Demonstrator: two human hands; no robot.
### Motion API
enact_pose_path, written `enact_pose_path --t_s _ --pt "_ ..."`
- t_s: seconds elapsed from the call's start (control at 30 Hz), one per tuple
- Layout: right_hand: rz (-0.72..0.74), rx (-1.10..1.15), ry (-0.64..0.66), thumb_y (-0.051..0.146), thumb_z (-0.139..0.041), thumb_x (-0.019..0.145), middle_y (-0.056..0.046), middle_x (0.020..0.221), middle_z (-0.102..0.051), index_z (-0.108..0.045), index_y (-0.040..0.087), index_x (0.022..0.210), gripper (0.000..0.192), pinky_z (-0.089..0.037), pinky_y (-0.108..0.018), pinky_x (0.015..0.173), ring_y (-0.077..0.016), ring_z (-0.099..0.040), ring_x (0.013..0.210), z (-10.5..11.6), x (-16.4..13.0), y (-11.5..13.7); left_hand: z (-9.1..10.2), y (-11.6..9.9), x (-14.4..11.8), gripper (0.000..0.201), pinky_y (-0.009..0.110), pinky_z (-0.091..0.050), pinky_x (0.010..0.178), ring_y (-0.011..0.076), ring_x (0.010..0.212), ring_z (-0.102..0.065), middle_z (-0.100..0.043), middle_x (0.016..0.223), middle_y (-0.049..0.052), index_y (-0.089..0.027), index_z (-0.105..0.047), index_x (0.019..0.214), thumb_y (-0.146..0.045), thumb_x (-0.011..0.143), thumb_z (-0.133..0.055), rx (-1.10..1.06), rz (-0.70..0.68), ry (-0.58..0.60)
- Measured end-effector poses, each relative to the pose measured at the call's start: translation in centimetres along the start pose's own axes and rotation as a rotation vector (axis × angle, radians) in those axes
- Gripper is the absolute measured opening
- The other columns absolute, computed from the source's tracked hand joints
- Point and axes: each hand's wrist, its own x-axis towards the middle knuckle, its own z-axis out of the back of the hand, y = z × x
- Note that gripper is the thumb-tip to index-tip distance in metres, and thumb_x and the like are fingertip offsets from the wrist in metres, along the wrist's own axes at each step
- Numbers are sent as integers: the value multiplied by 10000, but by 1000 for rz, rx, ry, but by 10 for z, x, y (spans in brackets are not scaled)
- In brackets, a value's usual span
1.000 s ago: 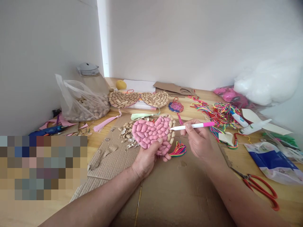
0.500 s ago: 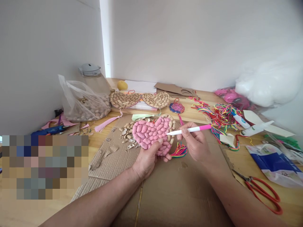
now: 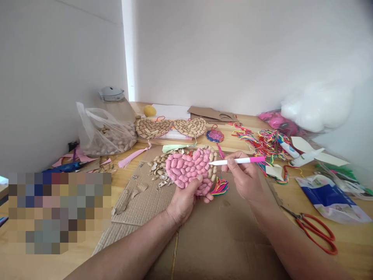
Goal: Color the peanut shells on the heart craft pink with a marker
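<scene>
Moved white-and-pink plastic marker (image 3: 246, 160) slightly rimward over pink-and-tan peanut heart (image 3: 182, 168); pinching marker in right hand (image 3: 246, 179), gripping heart in left hand (image 3: 184, 199); may smear any wet pink by pressing.

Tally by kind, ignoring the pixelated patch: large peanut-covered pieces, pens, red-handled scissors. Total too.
Large peanut-covered pieces: 3 (pink piece in the left hand; left tan piece and right tan piece farther back)
Pens: 1 (white-and-pink pen in the right hand)
Red-handled scissors: 1 (scissors at the right)
Total: 5
</scene>
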Motion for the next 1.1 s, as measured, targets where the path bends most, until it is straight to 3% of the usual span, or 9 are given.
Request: enact_pose_path --t_s 0.13,0.27,0.33,0.43,0.53,0.67,0.8,0.9,1.1 --pt "-47 23 13 438 -624 987 6 749 -643 -619 234 915 216 -451 -318 702 -162 -582 715 4 -23 15 -4 3 -5 455 278 -498 504 175 552 -675 -738 819 95 -91 -719 875 -500 723 -847 -4 27 50" --pt "-114 166 -180 466 -662 952 23 690 -605 -633 243 984 227 -460 -326 683 -164 -569 679 6 -56 22 -6 7 -13 455 272 -495 528 169 576 -677 -722 810 80 -86 -727 882 -502 741 -847 6 88 108" --pt "-168 200 -256 474 -684 933 27 657 -587 -632 237 928 243 -448 -321 653 -158 -551 646 6 -70 21 -6 10 -17 461 271 -501 545 169 601 -680 -721 818 88 -76 -737 881 -510 759 -836 31 126 137" --pt "-201 228 -299 484 -726 900 34 612 -571 -616 231 839 283 -427 -307 616 -145 -533 603 6 -80 17 -5 14 -19 453 274 -504 554 173 619 -686 -731 863 104 -74 -752 898 -505 777 -825 91 136 157" --pt "-147 235 -306 483 -736 896 36 618 -583 -632 241 889 263 -439 -300 609 -144 -542 601 8 -82 16 -4 16 -19 431 277 -503 558 174 620 -684 -734 856 107 -78 -755 892 -494 792 -813 156 117 158" --pt "-34 42 -261 447 -646 967 -12 746 -654 -664 257 958 191 -479 -304 621 -171 -616 698 11 -89 23 -3 16 -17 445 297 -517 564 183 607 -681 -742 827 110 -88 -747 893 -512 776 -816 190 114 136" --pt "57 -263 -159 355 -596 995 -21 741 -665 -677 259 927 143 -441 -290 533 -151 -582 607 13 -97 32 -2 16 -17 454 296 -528 578 185 631 -693 -755 869 123 -91 -741 934 -511 779 -816 215 140 138" --pt "54 -300 -188 291 -620 972 -9 734 -678 -644 259 998 48 -429 -278 487 -139 -578 560 10 -98 37 0 16 -17 447 288 -527 575 191 643 -701 -756 860 125 -86 -746 917 -510 790 -810 222 141 152" --pt "56 -359 -234 279 -646 934 15 642 -612 -636 247 908 43 -364 -278 426 -121 -484 470 10 -96 34 5 17 -17 413 291 -529 576 203 643 -708 -768 840 137 -86 -754 908 -489 822 -783 224 140 182"
